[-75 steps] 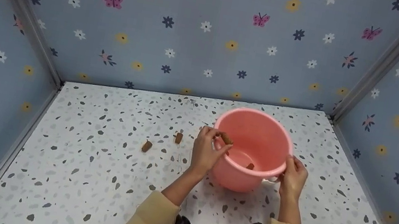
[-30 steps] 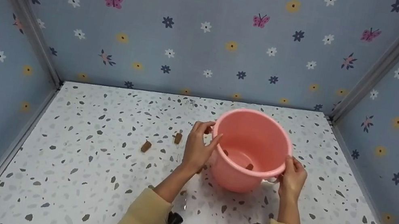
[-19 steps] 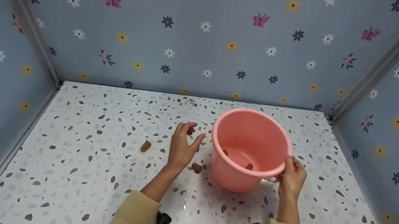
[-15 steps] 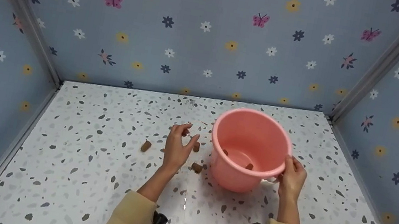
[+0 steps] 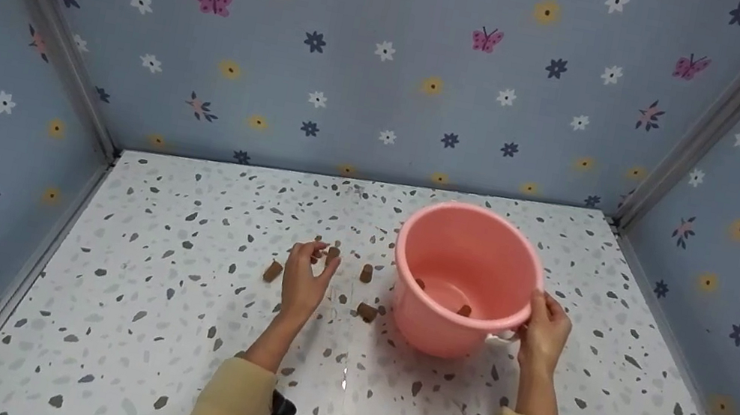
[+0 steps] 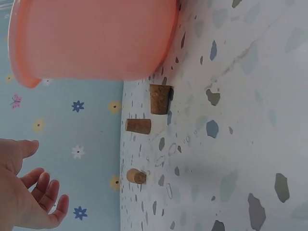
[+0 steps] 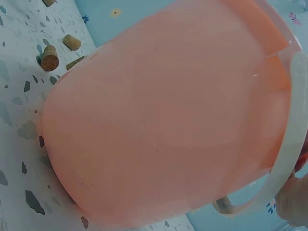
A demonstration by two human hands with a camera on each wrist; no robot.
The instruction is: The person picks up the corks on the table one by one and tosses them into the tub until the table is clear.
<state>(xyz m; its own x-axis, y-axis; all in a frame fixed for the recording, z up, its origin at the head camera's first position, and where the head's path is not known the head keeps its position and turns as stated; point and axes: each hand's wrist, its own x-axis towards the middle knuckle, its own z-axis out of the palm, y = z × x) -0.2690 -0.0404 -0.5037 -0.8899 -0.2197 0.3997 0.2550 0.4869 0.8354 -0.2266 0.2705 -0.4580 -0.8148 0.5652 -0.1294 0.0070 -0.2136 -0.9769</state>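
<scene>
A pink bucket (image 5: 438, 337) stands on the speckled tabletop, its mouth leaning toward me. My right hand (image 5: 546, 333) grips its rim on the right, by the white handle (image 7: 293, 130). Inside the bucket lie a cork stopper (image 5: 465, 311) and another partly hidden by the rim. My left hand (image 5: 304, 287) hovers left of the bucket with thumb and fingers apart, holding nothing. Close to its fingertips is one cork (image 5: 334, 253). Other corks lie around it: one to the left (image 5: 273, 271), two nearer the bucket (image 5: 367, 273), including a tapered one (image 6: 160, 99).
Flowered blue panels (image 5: 400, 38) enclose the speckled table (image 5: 152, 321) at the back and both sides. Small dark crumbs lie among the corks. A black camera mount (image 5: 282, 411) sits on each sleeve.
My left hand has let a cork go into the bucket, then drawn away from the rim and moved left among the corks. My right hand and the bucket have stayed put.
</scene>
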